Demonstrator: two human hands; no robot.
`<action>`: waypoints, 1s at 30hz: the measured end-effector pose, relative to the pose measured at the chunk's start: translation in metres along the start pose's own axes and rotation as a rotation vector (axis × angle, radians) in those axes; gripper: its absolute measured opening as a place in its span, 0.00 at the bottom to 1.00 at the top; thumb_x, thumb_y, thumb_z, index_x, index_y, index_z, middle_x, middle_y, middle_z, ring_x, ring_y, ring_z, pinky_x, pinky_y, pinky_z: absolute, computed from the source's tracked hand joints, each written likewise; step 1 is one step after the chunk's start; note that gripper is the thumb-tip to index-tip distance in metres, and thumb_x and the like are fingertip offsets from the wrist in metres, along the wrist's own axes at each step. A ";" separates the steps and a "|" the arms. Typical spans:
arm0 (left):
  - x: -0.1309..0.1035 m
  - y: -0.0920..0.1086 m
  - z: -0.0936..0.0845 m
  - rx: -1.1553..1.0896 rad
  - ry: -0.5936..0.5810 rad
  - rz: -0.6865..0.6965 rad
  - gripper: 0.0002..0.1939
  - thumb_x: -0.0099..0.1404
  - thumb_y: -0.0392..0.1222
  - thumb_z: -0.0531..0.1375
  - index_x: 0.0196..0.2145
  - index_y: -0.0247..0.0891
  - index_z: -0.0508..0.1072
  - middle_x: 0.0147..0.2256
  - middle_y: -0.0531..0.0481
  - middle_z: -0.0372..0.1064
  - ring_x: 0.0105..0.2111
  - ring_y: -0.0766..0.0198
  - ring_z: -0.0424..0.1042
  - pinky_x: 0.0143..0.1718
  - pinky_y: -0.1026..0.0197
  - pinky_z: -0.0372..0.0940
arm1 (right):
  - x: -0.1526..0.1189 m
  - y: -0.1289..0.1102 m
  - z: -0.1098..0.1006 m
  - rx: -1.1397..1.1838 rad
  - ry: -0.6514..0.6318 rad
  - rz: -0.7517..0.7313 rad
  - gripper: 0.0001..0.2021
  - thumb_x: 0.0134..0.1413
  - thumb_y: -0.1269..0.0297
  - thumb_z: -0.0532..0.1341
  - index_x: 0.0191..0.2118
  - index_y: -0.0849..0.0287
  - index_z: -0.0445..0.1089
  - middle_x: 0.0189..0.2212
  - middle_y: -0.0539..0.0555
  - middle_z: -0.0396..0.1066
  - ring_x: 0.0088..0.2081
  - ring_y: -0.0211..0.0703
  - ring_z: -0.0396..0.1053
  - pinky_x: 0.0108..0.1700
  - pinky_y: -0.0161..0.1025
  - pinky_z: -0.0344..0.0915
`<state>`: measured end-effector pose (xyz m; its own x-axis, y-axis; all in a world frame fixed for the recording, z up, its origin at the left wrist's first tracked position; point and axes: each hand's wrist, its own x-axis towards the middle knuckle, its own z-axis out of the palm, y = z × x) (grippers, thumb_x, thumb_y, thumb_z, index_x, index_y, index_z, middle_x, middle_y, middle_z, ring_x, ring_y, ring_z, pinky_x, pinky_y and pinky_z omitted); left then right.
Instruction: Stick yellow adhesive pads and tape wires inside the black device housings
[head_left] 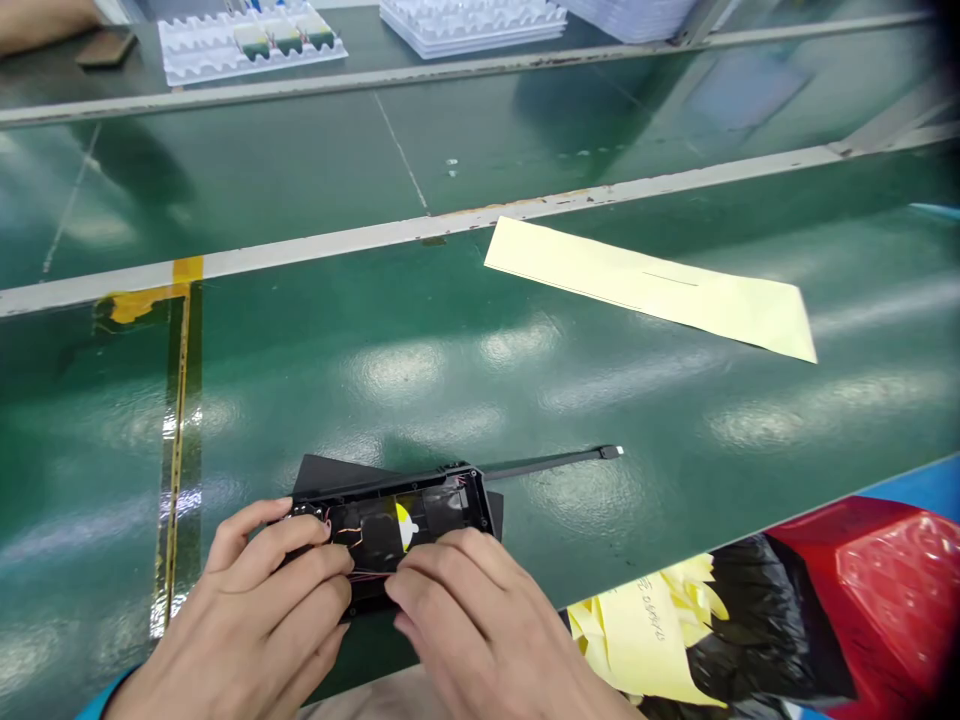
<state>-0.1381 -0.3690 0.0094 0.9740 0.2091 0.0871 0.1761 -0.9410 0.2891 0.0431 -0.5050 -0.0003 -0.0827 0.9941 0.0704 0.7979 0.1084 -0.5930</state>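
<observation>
An uncovered black plastic housing (381, 535) lies near the bench's front edge, tilted slightly up to the right. Thin wires, black pads and a yellow-and-white sticker (406, 525) show inside it. From its right end a flat black cable (551, 463) runs out to a small plug (611, 452). My left hand (255, 610) is closed over the housing's left end, fingertips at its inner edge. Bent fingers of my right hand (472, 610) grip its front wall beside the thin wires; the exact contact is hidden. A dark flat piece (330, 472) pokes out behind the housing.
A pale yellow paper strip (652, 285) lies on the green bench (337, 330). White trays (472, 25) stand on the raised back shelf, one holding several parts. At lower right are a black bag (772, 620) with yellow paper and a red bin (892, 570).
</observation>
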 end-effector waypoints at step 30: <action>0.001 0.015 -0.002 0.154 -0.072 -0.057 0.23 0.61 0.28 0.48 0.53 0.33 0.66 0.42 0.39 0.66 0.45 0.48 0.63 0.43 0.40 0.67 | 0.018 -0.012 0.006 0.198 0.019 0.119 0.25 0.57 0.79 0.57 0.60 0.65 0.53 0.50 0.62 0.67 0.47 0.55 0.65 0.50 0.51 0.69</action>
<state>-0.1343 -0.3821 0.0160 0.9685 0.2492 0.0041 0.2461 -0.9588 0.1421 0.0286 -0.4880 0.0033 0.0175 0.9998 0.0046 0.6687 -0.0083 -0.7435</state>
